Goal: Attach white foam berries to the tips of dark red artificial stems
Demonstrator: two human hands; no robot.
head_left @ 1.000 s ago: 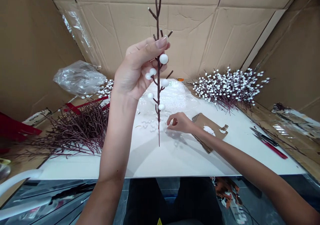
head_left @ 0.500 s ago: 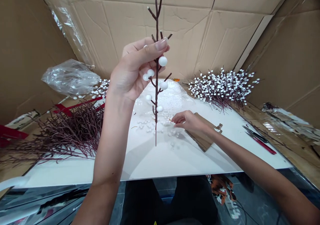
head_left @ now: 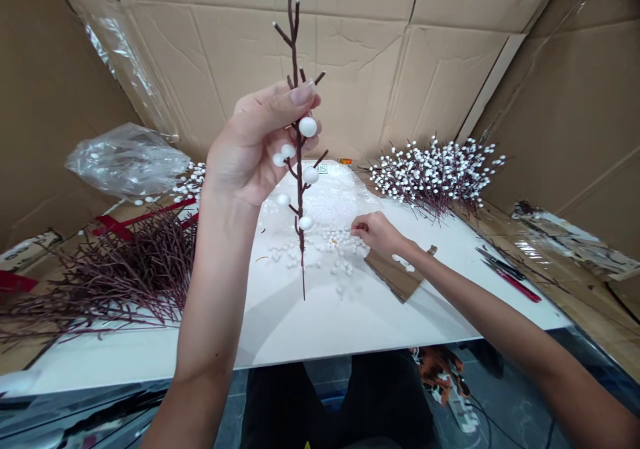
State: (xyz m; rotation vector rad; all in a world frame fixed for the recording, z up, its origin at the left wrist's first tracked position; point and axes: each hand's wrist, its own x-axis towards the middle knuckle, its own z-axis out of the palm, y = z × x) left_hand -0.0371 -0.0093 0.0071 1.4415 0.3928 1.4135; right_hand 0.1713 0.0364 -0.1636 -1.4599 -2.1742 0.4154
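Observation:
Pinched between thumb and fingers of my left hand (head_left: 267, 132) is a brown artificial twig (head_left: 299, 199), held upright above the table. White berries (head_left: 308, 127) sit on several of its lower side stems, while the upper stems are bare with pale tips. My right hand (head_left: 380, 232) is low over the table, fingertips pinched together beside loose white berries (head_left: 343, 267). Whatever is between those fingertips is too small or hidden to make out. A piece of brown cardboard (head_left: 397, 279) lies partly beneath the right wrist.
Bare brown twigs (head_left: 135, 262) are heaped at left, near a clear plastic bag (head_left: 130, 159). Finished-looking berry twigs (head_left: 435, 172) stand piled at back right. A cutting tool with a red handle (head_left: 517, 286) lies on the white table (head_left: 300, 332). Cardboard walls (head_left: 350, 56) surround it.
The whole view has shifted slightly. My right hand has moved a little right and back, its fingers now curled closer together. My left hand still holds the twig upright.

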